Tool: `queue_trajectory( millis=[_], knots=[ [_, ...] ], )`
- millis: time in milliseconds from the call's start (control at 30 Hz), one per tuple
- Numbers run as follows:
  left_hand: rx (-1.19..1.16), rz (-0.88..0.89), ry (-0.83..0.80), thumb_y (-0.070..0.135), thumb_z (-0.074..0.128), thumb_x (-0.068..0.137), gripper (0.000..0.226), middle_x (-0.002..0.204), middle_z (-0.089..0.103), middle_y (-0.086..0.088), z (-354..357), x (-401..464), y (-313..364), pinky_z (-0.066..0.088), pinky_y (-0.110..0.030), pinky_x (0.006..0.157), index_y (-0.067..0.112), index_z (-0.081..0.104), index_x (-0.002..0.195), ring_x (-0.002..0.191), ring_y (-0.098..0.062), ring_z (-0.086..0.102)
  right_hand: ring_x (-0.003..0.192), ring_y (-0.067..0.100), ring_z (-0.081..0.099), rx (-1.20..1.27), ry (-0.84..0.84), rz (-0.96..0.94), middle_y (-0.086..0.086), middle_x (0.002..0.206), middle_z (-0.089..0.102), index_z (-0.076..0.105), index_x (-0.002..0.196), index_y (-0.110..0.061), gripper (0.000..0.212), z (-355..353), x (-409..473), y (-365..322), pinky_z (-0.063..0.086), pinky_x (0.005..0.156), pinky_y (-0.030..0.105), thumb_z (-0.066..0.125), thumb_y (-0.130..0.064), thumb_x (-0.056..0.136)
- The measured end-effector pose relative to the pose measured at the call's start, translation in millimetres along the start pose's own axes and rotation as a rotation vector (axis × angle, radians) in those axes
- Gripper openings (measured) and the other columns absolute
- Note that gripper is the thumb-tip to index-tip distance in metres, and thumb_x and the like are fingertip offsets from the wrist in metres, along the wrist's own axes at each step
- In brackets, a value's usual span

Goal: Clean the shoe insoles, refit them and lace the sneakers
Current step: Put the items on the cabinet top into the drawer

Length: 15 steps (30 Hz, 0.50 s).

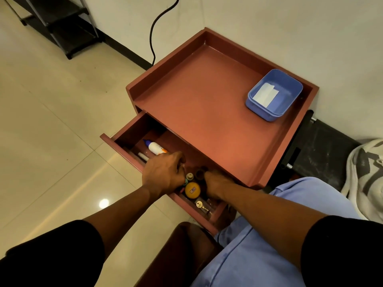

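Hands reached together into the open drawer (122, 146) of a reddish-brown cabinet (207, 112). The left hand (163, 175) lay knuckles-up over the drawer's middle, fingers bent down among the clutter; what they held, if anything, could not be told, since the fingertips were hidden. The right hand (215, 183), just at its three o'clock, went deeper under the cabinet top, fingers curled out of sight, so its grip could not be told either. Between the two hands sat a small cream cap (189, 176) and a dark round pot (200, 173), with an orange round tin (192, 190) at six o'clock of them and a key (200, 205) further toward the drawer's near end. A white glue bottle (155, 147) lay at eleven o'clock of the left hand. On the cabinet top, at two o'clock, stood a blue tub (290, 104) holding folded white paper (265, 95). A pale sneaker (366, 172) rested at the far three o'clock edge.
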<state>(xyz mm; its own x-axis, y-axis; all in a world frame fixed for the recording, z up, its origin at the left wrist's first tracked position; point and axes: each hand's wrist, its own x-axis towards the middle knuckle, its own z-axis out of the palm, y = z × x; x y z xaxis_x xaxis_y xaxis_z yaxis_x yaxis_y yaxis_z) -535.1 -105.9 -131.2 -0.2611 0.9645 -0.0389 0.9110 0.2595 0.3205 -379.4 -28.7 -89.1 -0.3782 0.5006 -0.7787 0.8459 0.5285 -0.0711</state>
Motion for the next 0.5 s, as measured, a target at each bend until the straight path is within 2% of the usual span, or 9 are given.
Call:
queue_trajectory(
  millis=[33,133,267,500],
  knots=[
    [0.002,-0.002,0.003,0.044,0.057,0.084,0.025,0.094,0.073,0.007,0.5,-0.2,-0.3,0.056,-0.027,0.066,0.03,0.063,0.104,0.08,-0.016,0.07,0.129,0.035,0.052,-0.003,-0.021,0.018,0.017,0.144,0.049,0.046,0.144,-0.013,0.05,11.0,9.3,2.3,0.049,0.101,0.04,0.061,-0.018,0.097],
    [-0.002,-0.006,0.015,0.043,0.057,0.083,0.025,0.093,0.074,0.006,1.2,-1.4,-0.3,0.058,-0.029,0.067,0.029,0.063,0.103,0.079,-0.018,0.07,0.119,0.033,0.058,0.004,-0.047,0.031,0.014,0.133,0.058,0.054,0.135,-0.017,0.051,24.9,20.0,3.0,0.053,0.094,0.039,0.072,-0.031,0.089],
    [0.001,-0.011,0.016,0.041,0.059,0.084,0.026,0.095,0.073,0.003,0.7,-1.3,1.7,0.057,-0.029,0.069,0.027,0.064,0.105,0.08,-0.019,0.07,0.121,0.033,0.058,0.037,-0.053,0.032,0.013,0.13,0.059,0.05,0.138,-0.02,0.063,26.6,32.1,2.2,0.052,0.099,0.043,0.076,-0.043,0.085],
    [0.009,-0.007,0.027,0.041,0.06,0.083,0.025,0.092,0.074,0.003,0.6,-0.1,1.8,0.058,-0.029,0.066,0.027,0.065,0.104,0.076,-0.019,0.07,0.12,0.033,0.059,0.04,-0.051,0.047,0.012,0.128,0.061,0.048,0.139,-0.018,0.066,32.3,43.2,1.6,0.053,0.097,0.042,0.078,-0.037,0.084]
  ],
)
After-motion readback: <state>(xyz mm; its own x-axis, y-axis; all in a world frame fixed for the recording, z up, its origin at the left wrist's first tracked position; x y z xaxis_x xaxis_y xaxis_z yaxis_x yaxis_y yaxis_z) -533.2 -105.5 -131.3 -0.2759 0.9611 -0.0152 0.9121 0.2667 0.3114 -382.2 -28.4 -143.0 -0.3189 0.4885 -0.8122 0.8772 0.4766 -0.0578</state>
